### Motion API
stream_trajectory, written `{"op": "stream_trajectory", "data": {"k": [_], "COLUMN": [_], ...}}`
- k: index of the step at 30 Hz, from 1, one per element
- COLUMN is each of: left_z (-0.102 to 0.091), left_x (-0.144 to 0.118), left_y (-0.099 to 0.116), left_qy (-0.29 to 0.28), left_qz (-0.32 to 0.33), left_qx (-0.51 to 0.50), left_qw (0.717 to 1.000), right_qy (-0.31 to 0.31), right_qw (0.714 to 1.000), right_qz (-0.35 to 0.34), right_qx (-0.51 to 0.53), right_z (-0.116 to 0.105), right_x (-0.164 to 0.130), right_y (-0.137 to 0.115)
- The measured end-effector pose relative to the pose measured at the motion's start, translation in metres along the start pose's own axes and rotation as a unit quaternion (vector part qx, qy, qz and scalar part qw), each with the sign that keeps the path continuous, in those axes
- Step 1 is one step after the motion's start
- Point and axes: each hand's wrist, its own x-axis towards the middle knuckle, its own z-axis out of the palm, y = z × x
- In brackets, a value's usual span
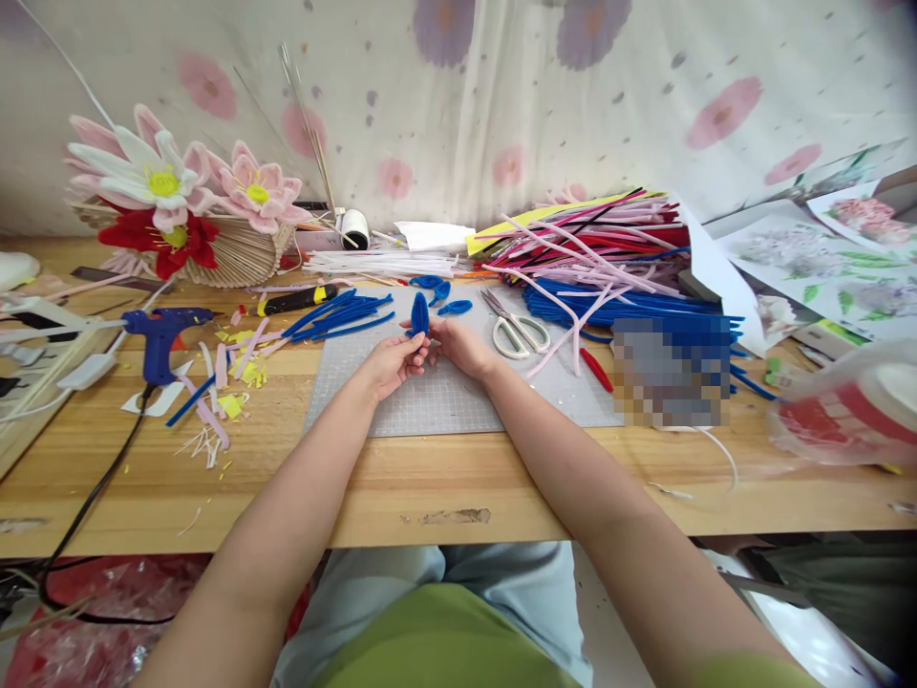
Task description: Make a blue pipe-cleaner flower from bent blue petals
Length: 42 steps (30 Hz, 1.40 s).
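Over a grey cutting mat [430,401], my left hand [393,363] and my right hand [458,346] together pinch a blue pipe-cleaner petal [419,313], which stands upright between the fingertips. Just beyond it lie other finished blue petals [438,290] and a bundle of blue pipe-cleaner pieces [336,317]. White-handled scissors [517,330] rest on the mat to the right of my right hand.
A blue glue gun [161,339] with a black cord and a yellow-black utility knife [290,301] lie at the left among cut scraps. Pipe-cleaner flowers [168,191] sit in a basket at the back left. A big heap of coloured pipe cleaners [608,258] fills the right.
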Motion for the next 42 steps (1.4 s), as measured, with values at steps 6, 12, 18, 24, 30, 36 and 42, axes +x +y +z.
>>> {"op": "stream_trajectory", "data": {"k": [6, 12, 18, 24, 30, 36, 42], "left_z": [-0.002, -0.008, -0.002, -0.002, -0.001, -0.002, -0.008], "left_x": [0.003, 0.004, -0.001, -0.007, -0.007, -0.008, -0.008], "left_y": [0.012, 0.018, 0.004, 0.001, -0.002, 0.002, 0.007], "left_qy": [0.051, 0.029, 0.032, 0.051, 0.037, 0.025, -0.021], "left_qz": [0.0, -0.019, 0.004, 0.001, -0.012, 0.002, -0.031], "left_qx": [0.155, 0.241, 0.129, 0.122, 0.111, 0.053, 0.017], "left_qw": [0.987, 0.97, 0.991, 0.991, 0.993, 0.998, 0.999], "right_qy": [0.153, 0.215, 0.231, 0.216, 0.21, 0.046, -0.012], "right_qw": [0.988, 0.976, 0.965, 0.966, 0.963, 0.999, 0.999], "right_qz": [-0.019, -0.004, -0.058, -0.054, -0.101, -0.023, -0.026], "right_qx": [0.029, -0.042, -0.113, -0.133, -0.133, 0.013, -0.038], "right_z": [-0.002, -0.007, -0.004, -0.006, -0.007, -0.003, -0.003], "right_x": [0.008, 0.016, 0.016, 0.015, 0.014, -0.001, -0.004], "right_y": [0.003, 0.004, 0.001, -0.001, -0.002, -0.014, -0.013]}}
